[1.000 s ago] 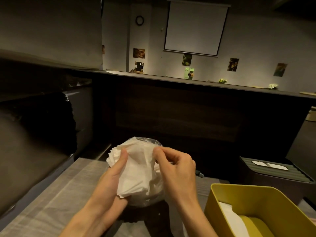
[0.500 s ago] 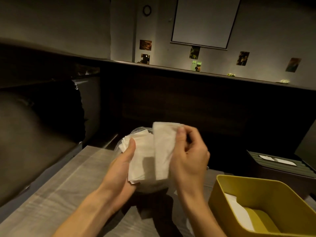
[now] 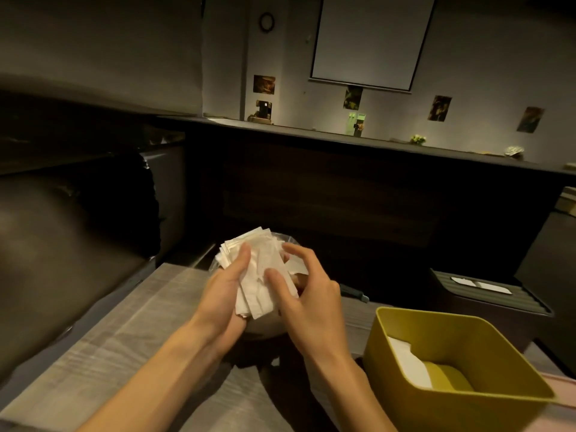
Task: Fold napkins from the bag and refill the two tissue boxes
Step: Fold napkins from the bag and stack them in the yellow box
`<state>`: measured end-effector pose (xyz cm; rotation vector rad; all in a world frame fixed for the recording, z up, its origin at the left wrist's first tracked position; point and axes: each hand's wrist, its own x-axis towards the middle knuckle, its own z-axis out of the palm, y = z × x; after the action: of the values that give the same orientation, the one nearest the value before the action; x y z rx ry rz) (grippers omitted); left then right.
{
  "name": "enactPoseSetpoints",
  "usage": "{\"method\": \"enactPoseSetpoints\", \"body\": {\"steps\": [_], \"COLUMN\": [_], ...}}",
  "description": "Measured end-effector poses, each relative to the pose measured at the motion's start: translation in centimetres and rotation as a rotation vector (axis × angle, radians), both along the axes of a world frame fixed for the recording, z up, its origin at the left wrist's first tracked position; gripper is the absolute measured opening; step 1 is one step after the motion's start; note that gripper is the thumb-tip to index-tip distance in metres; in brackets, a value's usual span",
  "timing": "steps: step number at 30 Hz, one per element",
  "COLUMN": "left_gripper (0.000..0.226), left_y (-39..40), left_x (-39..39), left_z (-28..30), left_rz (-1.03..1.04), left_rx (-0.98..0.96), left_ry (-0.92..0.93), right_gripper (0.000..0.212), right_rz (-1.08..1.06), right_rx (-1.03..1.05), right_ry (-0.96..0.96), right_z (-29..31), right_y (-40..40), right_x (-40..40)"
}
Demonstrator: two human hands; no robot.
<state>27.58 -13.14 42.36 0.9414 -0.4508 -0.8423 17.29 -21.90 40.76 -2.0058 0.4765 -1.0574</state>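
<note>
My left hand (image 3: 224,291) grips a stack of folded white napkins (image 3: 258,260), thumb lying across its top left. My right hand (image 3: 311,294) holds a folded napkin against the stack's right side, thumb on top and fingers curled round the edge. Beneath both hands sits the clear plastic bag (image 3: 265,327), mostly hidden. The open yellow tissue box (image 3: 392,363) stands at lower right with white napkins (image 3: 405,360) lying in its left part. Behind it is a dark tissue box (image 3: 505,302) with a ribbed lid and a white napkin in its slot.
A grey wood-grain table (image 3: 124,338) carries everything. A dark padded seat (image 3: 62,244) runs along the left, and a dark partition wall (image 3: 343,198) rises just beyond the table. A small dark tool (image 3: 355,294) lies behind my right hand.
My right hand pulled a napkin from the bag, lifted it folded, and has brought it down onto the stack in my left hand. The view has tilted slightly.
</note>
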Motion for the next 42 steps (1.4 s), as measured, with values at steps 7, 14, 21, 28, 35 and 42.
{"method": "enactPoseSetpoints", "body": {"steps": [7, 14, 21, 28, 35, 42], "left_gripper": [0.055, 0.041, 0.051, 0.085, 0.064, 0.082], "left_y": [2.4, 4.5, 6.5, 7.1, 6.9, 6.1], "left_x": [-2.5, -5.7, -5.4, -4.5, -4.5, -6.0], "left_z": [-0.4, -3.1, -4.8, -5.5, -6.2, -6.0], "left_rz": [-0.072, -0.076, -0.044, -0.064, -0.048, 0.193], "left_rx": [-0.049, -0.058, -0.005, 0.018, 0.088, 0.203], "left_ry": [0.099, -0.018, -0.153, -0.186, -0.279, -0.497], "right_gripper": [0.048, 0.025, 0.018, 0.070, 0.064, 0.070], "right_rz": [0.020, 0.182, 0.061, 0.130, 0.213, 0.198], "right_rx": [0.229, 0.367, 0.299, 0.323, 0.346, 0.200], "right_ry": [0.081, -0.128, -0.090, 0.020, 0.063, 0.184], "right_z": [-1.0, -2.9, -4.0, -5.0, -5.0, -5.1], "right_y": [2.4, 4.0, 4.3, 3.9, 3.8, 4.5], "right_x": [-3.5, -7.8, -9.0, -8.7, -9.0, -8.7]}}
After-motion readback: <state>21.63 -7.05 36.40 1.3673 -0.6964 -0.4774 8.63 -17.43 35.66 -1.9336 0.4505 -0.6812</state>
